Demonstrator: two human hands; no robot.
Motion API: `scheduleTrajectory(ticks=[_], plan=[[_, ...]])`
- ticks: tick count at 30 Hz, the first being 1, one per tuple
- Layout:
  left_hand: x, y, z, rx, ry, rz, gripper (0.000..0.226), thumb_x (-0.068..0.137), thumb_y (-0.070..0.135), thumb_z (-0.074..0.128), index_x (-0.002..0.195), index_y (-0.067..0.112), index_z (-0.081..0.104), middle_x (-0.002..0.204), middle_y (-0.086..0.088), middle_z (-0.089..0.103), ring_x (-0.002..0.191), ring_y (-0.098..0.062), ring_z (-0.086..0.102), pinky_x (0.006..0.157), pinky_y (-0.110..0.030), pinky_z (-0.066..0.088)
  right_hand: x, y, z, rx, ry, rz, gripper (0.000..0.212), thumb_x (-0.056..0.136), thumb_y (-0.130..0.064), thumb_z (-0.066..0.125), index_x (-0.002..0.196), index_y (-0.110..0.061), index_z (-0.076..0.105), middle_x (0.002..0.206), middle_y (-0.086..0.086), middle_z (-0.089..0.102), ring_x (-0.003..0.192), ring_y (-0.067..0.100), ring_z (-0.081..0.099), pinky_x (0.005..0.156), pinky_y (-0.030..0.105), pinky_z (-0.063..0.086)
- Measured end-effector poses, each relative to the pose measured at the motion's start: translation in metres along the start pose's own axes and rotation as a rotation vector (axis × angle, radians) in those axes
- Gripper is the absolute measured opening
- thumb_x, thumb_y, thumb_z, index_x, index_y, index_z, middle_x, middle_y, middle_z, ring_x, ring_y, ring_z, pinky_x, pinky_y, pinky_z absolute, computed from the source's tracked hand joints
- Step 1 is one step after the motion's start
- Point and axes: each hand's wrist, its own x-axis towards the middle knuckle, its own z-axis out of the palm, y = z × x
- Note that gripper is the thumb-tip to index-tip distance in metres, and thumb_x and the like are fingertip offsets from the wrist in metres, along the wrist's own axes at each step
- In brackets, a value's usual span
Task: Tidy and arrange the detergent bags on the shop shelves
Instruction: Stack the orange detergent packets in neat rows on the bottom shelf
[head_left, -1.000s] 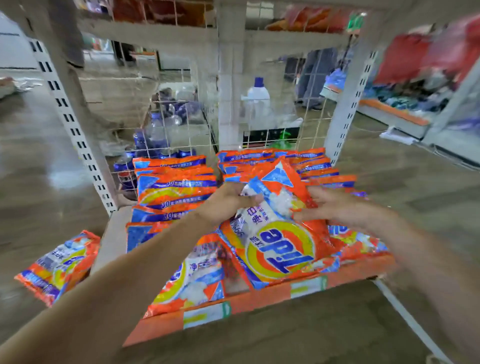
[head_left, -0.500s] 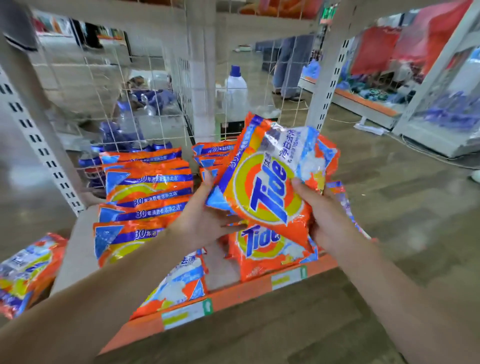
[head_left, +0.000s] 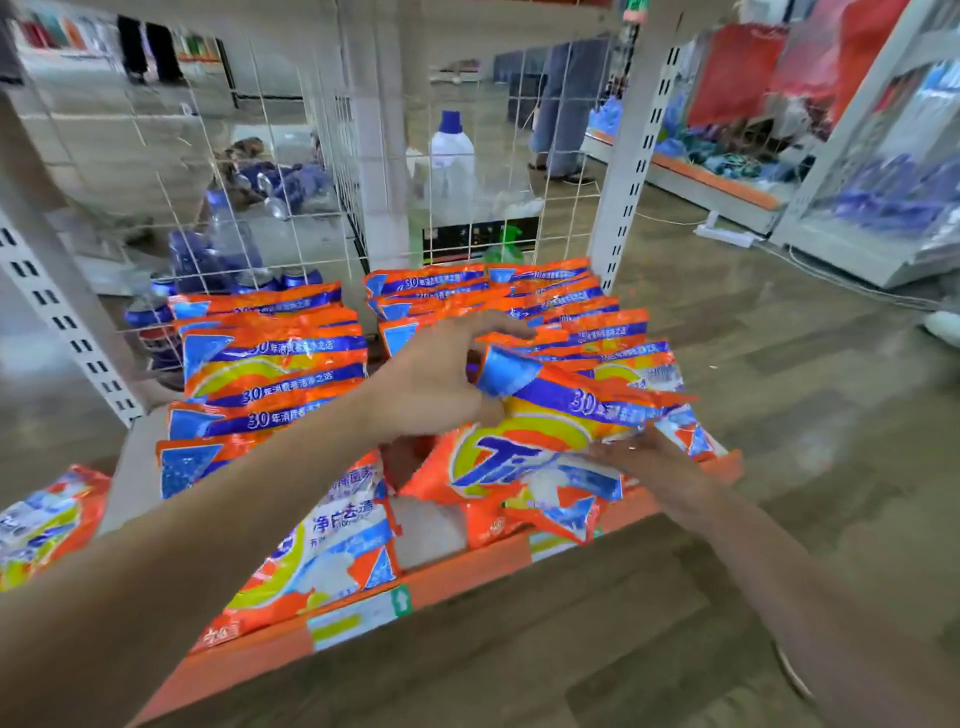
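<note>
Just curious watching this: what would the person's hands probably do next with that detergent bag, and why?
Probably let go and flatten it. The left hand pinches the detergent bag at its top corner, the right hand touches its lower edge, and it already lies on the right-hand row.

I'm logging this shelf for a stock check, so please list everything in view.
detergent bags: many, orange with blue bands, in rows on the shelf
held bag: one, orange, front right row
loose bag: one, orange, far left beside the shelf
shelf: one, orange front edge with price labels
white bottle: one, blue cap, behind the wire grid
wire grid: white, back of the shelf
left hand: grips the held bag's top corner
right hand: fingers straight, on the held bag's right edge
</note>
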Motion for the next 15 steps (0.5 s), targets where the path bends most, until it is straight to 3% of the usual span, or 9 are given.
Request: scheduleTrajectory(ticks=[2, 4, 6, 9, 10, 12, 15], plan=[[0.007, 0.006, 0.009, -0.197, 0.115, -0.020, 0.051, 0.052, 0.010, 0.066, 0.101, 0.020, 0.061, 0.078, -0.015, 0.065, 0.061, -0.019, 0.053, 0.063, -0.039, 0.050, -0.005, 0.008, -0.006, 0.015, -0.126, -0.017, 0.060, 0.043, -0.040, 0.092, 0.092, -0.012, 0.074, 0.096, 0.002, 0.073, 0.091, 0.015, 0.068, 0.091, 0.037, 0.048], [0.011, 0.005, 0.021, -0.340, 0.202, -0.061, 0.044, 0.053, 0.007, 0.067, 0.095, 0.015, 0.061, 0.088, -0.020, 0.069, 0.070, -0.028, 0.062, 0.073, -0.052, 0.056, -0.006, 0.009, -0.012, 0.128, -0.077, -0.063, 0.064, 0.037, -0.047, 0.093, 0.088, -0.013, 0.076, 0.099, 0.007, 0.073, 0.092, 0.022, 0.067, 0.094, 0.045, 0.046], [0.014, 0.005, 0.027, -0.481, 0.274, -0.086, 0.041, 0.059, -0.002, 0.073, 0.093, 0.018, 0.062, 0.091, -0.015, 0.070, 0.081, -0.031, 0.065, 0.081, -0.053, 0.054, -0.006, -0.004, -0.018, 0.193, 0.004, -0.147, 0.061, 0.038, -0.047, 0.091, 0.088, -0.015, 0.076, 0.094, 0.004, 0.074, 0.086, 0.019, 0.069, 0.084, 0.040, 0.053], [0.021, 0.002, 0.039, -0.681, 0.306, -0.130, 0.019, 0.082, 0.002, 0.069, 0.094, 0.016, 0.064, 0.096, -0.013, 0.070, 0.086, -0.024, 0.066, 0.081, -0.043, 0.055, 0.000, -0.035, -0.027, 0.258, 0.113, -0.232, 0.034, 0.061, -0.034, 0.079, 0.090, -0.020, 0.067, 0.089, -0.002, 0.073, 0.084, 0.015, 0.069, 0.077, 0.034, 0.056], [0.022, -0.005, 0.047, -0.671, 0.281, -0.200, 0.009, 0.085, 0.012, 0.069, 0.092, 0.017, 0.065, 0.096, -0.011, 0.072, 0.086, -0.020, 0.067, 0.077, -0.041, 0.057, 0.002, -0.041, -0.027, 0.183, 0.186, -0.213, 0.020, 0.072, -0.031, 0.074, 0.088, -0.023, 0.064, 0.089, -0.004, 0.072, 0.087, 0.016, 0.068, 0.081, 0.034, 0.053], [0.019, -0.029, 0.068, -0.573, 0.224, -0.359, 0.011, 0.082, 0.024, 0.073, 0.088, 0.018, 0.067, 0.095, -0.005, 0.073, 0.088, -0.020, 0.070, 0.074, -0.037, 0.057, 0.009, -0.035, -0.024, -0.049, 0.266, -0.195, 0.003, 0.088, -0.026, 0.064, 0.086, -0.025, 0.062, 0.089, -0.010, 0.067, 0.089, 0.012, 0.063, 0.086, 0.031, 0.047], [0.012, -0.067, 0.090, -0.514, 0.257, -0.438, 0.012, 0.081, 0.017, 0.074, 0.089, 0.023, 0.066, 0.102, -0.002, 0.072, 0.096, -0.023, 0.068, 0.089, -0.046, 0.054, 0.012, -0.005, -0.012, -0.236, 0.204, -0.148, 0.009, 0.091, -0.029, 0.060, 0.091, -0.021, 0.065, 0.090, -0.009, 0.068, 0.087, 0.007, 0.062, 0.082, 0.027, 0.044]])
